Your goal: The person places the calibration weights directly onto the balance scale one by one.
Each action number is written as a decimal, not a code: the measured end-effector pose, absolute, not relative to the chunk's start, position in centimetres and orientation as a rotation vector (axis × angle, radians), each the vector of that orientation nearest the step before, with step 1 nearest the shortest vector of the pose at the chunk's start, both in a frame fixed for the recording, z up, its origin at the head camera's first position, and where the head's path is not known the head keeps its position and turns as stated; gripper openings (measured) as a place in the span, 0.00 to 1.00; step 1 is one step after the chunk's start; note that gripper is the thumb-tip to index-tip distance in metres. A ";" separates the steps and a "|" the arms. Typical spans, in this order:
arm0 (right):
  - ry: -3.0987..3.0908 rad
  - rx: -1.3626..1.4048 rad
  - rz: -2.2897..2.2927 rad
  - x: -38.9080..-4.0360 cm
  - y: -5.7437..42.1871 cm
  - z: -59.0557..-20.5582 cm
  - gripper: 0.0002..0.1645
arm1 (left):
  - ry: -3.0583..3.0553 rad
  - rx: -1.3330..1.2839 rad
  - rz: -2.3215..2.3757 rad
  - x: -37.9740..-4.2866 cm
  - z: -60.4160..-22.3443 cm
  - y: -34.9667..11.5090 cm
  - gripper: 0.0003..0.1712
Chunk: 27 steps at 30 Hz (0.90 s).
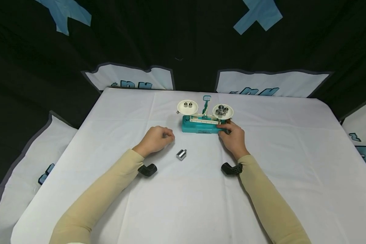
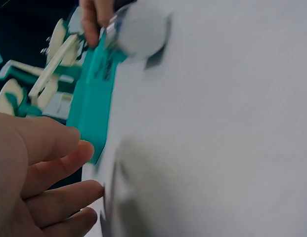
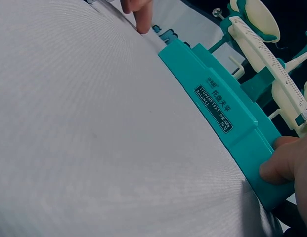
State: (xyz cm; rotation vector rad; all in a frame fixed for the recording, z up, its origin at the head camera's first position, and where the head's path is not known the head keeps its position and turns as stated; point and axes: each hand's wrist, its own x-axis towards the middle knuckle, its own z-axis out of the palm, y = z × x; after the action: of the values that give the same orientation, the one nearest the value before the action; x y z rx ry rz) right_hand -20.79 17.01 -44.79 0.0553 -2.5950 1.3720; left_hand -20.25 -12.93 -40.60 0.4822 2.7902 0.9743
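A teal tray balance [image 1: 201,127] stands at the far middle of the table. My right hand [image 1: 233,137] grips its right end, the thumb against the front of the base [image 3: 264,185]; some fingers are hidden behind it. Two small metal weights lie in the left pan [image 1: 183,109]; several sit in the right pan [image 1: 230,115]. To the left of the base, my left hand [image 1: 158,138] hovers low with loosely bent fingers and nothing in them. A shiny cylindrical weight [image 1: 181,155] with a small knob lies on the cloth between the hands; the left wrist view blurs it.
White cloth covers the wide table [image 1: 177,203], with faint creases. Behind it hangs a black curtain [image 1: 189,44] with blue tape pieces. White printed panels [image 1: 271,81] show beyond the table's edges. A black wrist device [image 1: 147,170] is strapped to each sleeve.
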 end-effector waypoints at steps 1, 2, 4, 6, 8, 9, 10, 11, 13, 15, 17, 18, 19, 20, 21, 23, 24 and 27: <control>-2.593 0.057 1.373 -20.8 17.0 -44.8 0.15 | 2.795 0.499 0.975 -20.0 -40.7 -12.8 0.11; -2.591 0.060 1.374 -20.8 17.0 -44.8 0.15 | 2.802 0.515 0.973 -19.8 -40.8 -12.6 0.10; -2.591 0.063 1.368 -20.8 17.0 -44.8 0.15 | 2.820 0.549 0.966 -19.4 -41.0 -12.3 0.10; -2.588 0.067 1.361 -20.9 17.0 -44.8 0.15 | 2.842 0.578 0.946 -19.0 -41.2 -11.8 0.10; -2.586 0.072 1.354 -20.9 17.0 -44.8 0.15 | 2.856 0.596 0.926 -18.6 -41.3 -11.3 0.11; -2.585 0.073 1.354 -20.9 17.0 -44.7 0.15 | 2.861 0.603 0.914 -18.4 -41.4 -11.1 0.11; -2.584 0.074 1.354 -20.9 17.0 -44.7 0.15 | 2.869 0.615 0.900 -18.3 -41.4 -10.8 0.12; -2.583 0.073 1.355 -20.9 17.0 -44.7 0.15 | 2.876 0.625 0.886 -18.1 -41.4 -10.5 0.12; -2.582 0.070 1.362 -20.8 17.0 -44.7 0.15 | 2.888 0.646 0.859 -17.9 -41.3 -10.0 0.12; -2.586 0.062 1.366 -20.8 17.0 -44.7 0.16 | 2.909 0.678 0.813 -17.6 -41.2 -9.5 0.13; -2.588 0.057 1.365 -20.7 17.0 -44.7 0.16 | 2.933 0.712 0.763 -17.4 -41.1 -9.1 0.13; -2.590 0.057 1.363 -20.7 17.0 -44.7 0.16 | 2.940 0.726 0.735 -17.3 -41.0 -8.9 0.13; -2.592 0.056 1.362 -20.7 17.0 -44.7 0.16 | 2.948 0.741 0.705 -17.2 -41.0 -8.7 0.13; -2.594 0.055 1.362 -20.7 16.9 -44.8 0.16 | 2.956 0.755 0.677 -17.1 -40.9 -8.6 0.13; -2.594 0.056 1.361 -20.7 16.9 -44.8 0.16 | 2.961 0.771 0.653 -17.0 -40.8 -8.5 0.14; -2.592 0.055 1.363 -20.7 16.9 -44.9 0.15 | 2.967 0.803 0.605 -16.8 -40.7 -8.2 0.15; -2.591 0.053 1.363 -20.7 16.9 -44.9 0.15 | 2.971 0.819 0.582 -16.8 -40.7 -8.1 0.15; -2.592 0.051 1.363 -20.8 16.9 -44.9 0.15 | 2.970 0.857 0.530 -16.6 -40.7 -7.9 0.14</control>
State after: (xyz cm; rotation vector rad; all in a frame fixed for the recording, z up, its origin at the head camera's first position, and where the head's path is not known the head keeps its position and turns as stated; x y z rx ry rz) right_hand -20.77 16.91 -44.95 0.0509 -2.5917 1.3626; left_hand -16.57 -7.86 -40.66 0.8571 2.9701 0.5299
